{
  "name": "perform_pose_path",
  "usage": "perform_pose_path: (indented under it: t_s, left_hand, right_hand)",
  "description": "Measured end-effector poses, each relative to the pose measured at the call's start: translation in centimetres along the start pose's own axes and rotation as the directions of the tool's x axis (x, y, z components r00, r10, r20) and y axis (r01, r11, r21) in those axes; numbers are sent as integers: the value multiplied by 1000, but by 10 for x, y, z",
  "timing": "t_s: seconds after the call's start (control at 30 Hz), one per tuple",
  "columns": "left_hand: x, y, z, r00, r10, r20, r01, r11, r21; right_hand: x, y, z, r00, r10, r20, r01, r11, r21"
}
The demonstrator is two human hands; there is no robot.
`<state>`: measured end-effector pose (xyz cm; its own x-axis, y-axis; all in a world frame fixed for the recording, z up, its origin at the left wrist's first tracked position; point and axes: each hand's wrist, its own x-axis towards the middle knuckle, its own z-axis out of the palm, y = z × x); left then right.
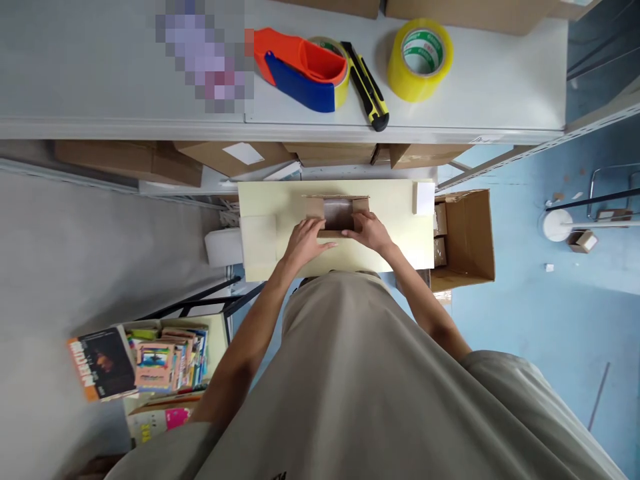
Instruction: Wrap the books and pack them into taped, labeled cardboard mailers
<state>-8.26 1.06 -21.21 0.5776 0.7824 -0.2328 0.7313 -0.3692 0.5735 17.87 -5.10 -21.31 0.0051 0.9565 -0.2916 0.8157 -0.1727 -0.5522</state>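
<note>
Nearest the camera, at the bottom of the frame, I see my own beige shirt, with both forearms running up toward the middle. At the lower left a stack of books sits on a low shelf, out of reach.

In the middle of the frame both hands meet on a small cardboard box that stands open on the pale tabletop. My left hand lies on the box's near left edge, fingers curled over it, and my right hand clamps the near right corner, fingers bent onto the wall; I judge that this 2-sided hold keeps the light box square and stops it sliding. Neither hand lifts it: the box rests on the tabletop.

To the right of the tabletop a larger open carton stands on the blue floor.

Farther up, on the white shelf across the top of the frame, lie 1 orange-and-blue tape dispenser, 1 yellow-and-black utility knife and 1 roll of yellow tape, side by side, well apart from the hands.
</note>
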Motion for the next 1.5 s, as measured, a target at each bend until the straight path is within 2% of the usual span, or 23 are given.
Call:
perform_pose_path:
  t_s: [0.07, 0.13, 0.23, 0.3, 0.4, 0.47, 0.67, 0.83, 1.03, 1.13, 1.27, 1.4, 1.5]
  left_hand:
    - [0, -7, 0, 999, -27, -17, 27, 999, -37]
    - [4, -14, 0, 992, -98, -75, 90, 990, -107]
    - [17, -22, -3, 960, -200, -198, 169, 972, -162]
    - [27, -26, -7, 953, -171, -248, 138, 980, -146]
    - [35, -32, -9, 974, -53, -222, 27, 993, -118]
    - [34, -35, -6, 981, -30, -193, 6, 992, -123]
    - [27, -37, 13, 978, -139, -154, 109, 976, -188]
    - [22, -33, 12, 976, -162, -145, 129, 969, -212]
    - [-4, -38, 11, 981, -129, -142, 103, 978, -181]
    - [-9, -40, 13, 979, -129, -159, 99, 978, -186]
    - [-4, -38, 9, 967, -148, -207, 113, 978, -174]
    - [5, -28, -11, 959, -166, -228, 143, 983, -114]
    - [22, -12, -42, 932, -91, -352, 52, 992, -117]
  right_hand:
    - [-1, 6, -6, 996, -66, 67, 67, 998, -12]
    - [-1, 12, -12, 997, -27, 70, 29, 999, -31]
    - [1, 17, -17, 981, 174, -82, -179, 983, -52]
    - [5, 19, -17, 958, 230, -169, -241, 969, -48]
    - [10, 21, -14, 976, 166, -144, -176, 982, -62]
    - [10, 24, -9, 983, 149, -104, -155, 987, -50]
    - [1, 29, 7, 972, 193, -137, -166, 968, 190]
    - [-1, 24, 0, 951, 284, -124, -233, 919, 318]
    - [-4, 14, 7, 962, 247, -119, -212, 945, 249]
    - [-7, 12, 11, 978, 183, -97, -170, 977, 129]
    - [-9, 8, 4, 991, 125, -44, -128, 989, -79]
    - [-4, -2, -14, 997, 50, -55, -61, 976, -208]
    - [11, -25, -41, 973, -100, -208, 57, 977, -207]
